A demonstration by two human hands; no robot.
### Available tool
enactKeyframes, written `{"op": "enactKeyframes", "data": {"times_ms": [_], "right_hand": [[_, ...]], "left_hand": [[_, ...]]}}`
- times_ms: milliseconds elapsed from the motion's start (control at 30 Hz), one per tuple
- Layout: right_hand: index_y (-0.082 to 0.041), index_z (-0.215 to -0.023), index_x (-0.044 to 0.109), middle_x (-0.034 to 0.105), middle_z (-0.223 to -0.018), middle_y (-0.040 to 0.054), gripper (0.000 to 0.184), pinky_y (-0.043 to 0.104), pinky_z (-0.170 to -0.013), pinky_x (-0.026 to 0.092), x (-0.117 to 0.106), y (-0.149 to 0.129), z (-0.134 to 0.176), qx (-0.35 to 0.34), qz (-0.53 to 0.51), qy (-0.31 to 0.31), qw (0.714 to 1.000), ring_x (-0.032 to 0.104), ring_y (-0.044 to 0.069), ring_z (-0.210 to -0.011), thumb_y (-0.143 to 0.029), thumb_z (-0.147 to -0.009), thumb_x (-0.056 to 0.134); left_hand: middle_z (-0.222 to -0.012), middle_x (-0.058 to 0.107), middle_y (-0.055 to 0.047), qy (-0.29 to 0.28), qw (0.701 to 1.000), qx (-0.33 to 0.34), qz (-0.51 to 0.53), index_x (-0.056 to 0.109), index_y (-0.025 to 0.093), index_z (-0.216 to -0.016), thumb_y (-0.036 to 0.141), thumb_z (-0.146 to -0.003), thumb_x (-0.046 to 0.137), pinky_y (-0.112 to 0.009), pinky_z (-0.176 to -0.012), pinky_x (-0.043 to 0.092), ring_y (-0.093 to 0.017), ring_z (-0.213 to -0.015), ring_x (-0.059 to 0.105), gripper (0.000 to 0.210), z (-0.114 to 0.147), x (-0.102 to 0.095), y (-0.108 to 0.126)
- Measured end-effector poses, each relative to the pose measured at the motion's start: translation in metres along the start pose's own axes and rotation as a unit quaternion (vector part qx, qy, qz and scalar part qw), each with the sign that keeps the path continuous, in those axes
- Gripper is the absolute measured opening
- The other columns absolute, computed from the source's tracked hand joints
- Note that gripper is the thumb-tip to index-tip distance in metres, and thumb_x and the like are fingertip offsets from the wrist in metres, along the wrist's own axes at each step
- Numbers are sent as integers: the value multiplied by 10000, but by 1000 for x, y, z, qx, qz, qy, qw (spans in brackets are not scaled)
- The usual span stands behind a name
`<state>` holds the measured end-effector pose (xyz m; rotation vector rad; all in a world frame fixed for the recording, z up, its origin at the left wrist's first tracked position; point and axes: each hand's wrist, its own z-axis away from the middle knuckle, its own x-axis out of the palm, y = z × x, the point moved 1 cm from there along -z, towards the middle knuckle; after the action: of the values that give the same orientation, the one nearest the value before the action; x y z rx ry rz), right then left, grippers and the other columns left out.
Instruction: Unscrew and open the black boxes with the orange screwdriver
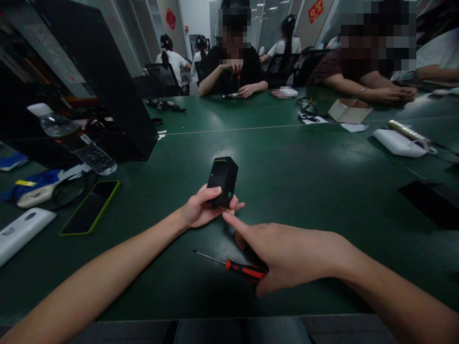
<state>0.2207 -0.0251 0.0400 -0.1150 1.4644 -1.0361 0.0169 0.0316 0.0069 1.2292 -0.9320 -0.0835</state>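
Observation:
My left hand is wrapped round a small black box-shaped device, with the thumb on its front face. The device stands tilted above the table and shows a green line near its top and a green dot low on one side. Close beside it, my right hand stretches its index finger to the device's lower end; whether the tip touches is hard to tell. A red and black screwdriver sticks out between the thumb and curled fingers of that hand, its thin shaft pointing left. The grip on its handle is partly hidden.
On the green table, a green-edged phone, a white device and a leaning bottle are at left, beside a black panel. A white box and a white power bank stand right. People sit opposite.

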Motion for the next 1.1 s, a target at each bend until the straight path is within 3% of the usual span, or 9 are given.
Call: {"op": "enactKeyframes", "data": {"times_ms": [133,267,333,400,467,567,700,833,1100], "right_hand": [[-219,-1565,320,699,-1057,89,871,292,-734,463,-5,1,-5,-28,50,-7,998,657,220,-873,-269,-784,702],[-209,-1285,647,708,-1001,67,443,282,-765,482,-13,7,-13,-85,28,16,996,656,187,-870,-251,-844,650],[-185,-1108,718,708,-957,53,255,271,-774,491,-19,12,-16,-114,-10,72,991,655,160,-848,-266,-878,643],[-170,-975,721,701,-876,35,158,252,-719,491,-25,18,-16,-133,-41,190,972,648,133,-776,-283,-906,635],[-176,-870,693,675,-769,8,139,236,-628,470,-31,24,-13,-148,-39,338,929,617,108,-664,-286,-923,626],[-201,-782,651,628,-650,-21,185,237,-534,429,-36,32,-6,-166,36,531,830,551,93,-540,-295,-938,613],[-223,-820,675,647,-652,-8,200,260,-490,423,-35,41,1,-172,120,680,703,571,116,-532,-355,-950,599],[-224,-873,688,656,-670,-5,183,269,-477,433,-32,43,1,-187,145,716,657,590,129,-541,-381,-940,620],[-218,-937,691,696,-710,26,182,284,-473,465,-28,40,-1,-194,152,685,686,611,138,-551,-388,-941,625]], "left_hand": [[-809,659,-31,53,996,29,-64,625,152,-986,397,-774,783,-439,-979,506,-147,-662,650,360,-8,-6,-3],[-838,646,-5,148,985,52,-69,561,166,-973,298,-722,844,-342,-837,541,-154,-780,674,401,-14,-12,-6],[-874,648,1,172,982,50,-64,544,166,-998,246,-692,862,-327,-821,543,-134,-759,672,448,-14,-13,-6],[-906,649,0,182,980,49,-63,532,166,-1029,215,-680,861,-323,-812,545,-130,-755,679,482,-14,-12,-6],[-922,649,-2,183,979,50,-70,518,167,-1045,204,-688,850,-324,-808,546,-133,-758,689,489,-13,-11,-6],[-901,642,10,184,977,58,-90,491,178,-1052,188,-700,835,-331,-806,548,-135,-746,696,492,-13,-10,-7],[-876,642,9,197,972,60,-111,477,172,-1036,178,-697,827,-329,-799,552,-140,-744,701,487,-14,-9,-9],[-873,636,10,209,969,69,-114,468,172,-1041,183,-695,823,-337,-794,561,-132,-725,688,496,-14,-9,-10],[-854,603,34,213,965,86,-127,464,181,-1039,196,-691,823,-392,-808,589,-80,-613,609,500,-13,-7,-8]]}}
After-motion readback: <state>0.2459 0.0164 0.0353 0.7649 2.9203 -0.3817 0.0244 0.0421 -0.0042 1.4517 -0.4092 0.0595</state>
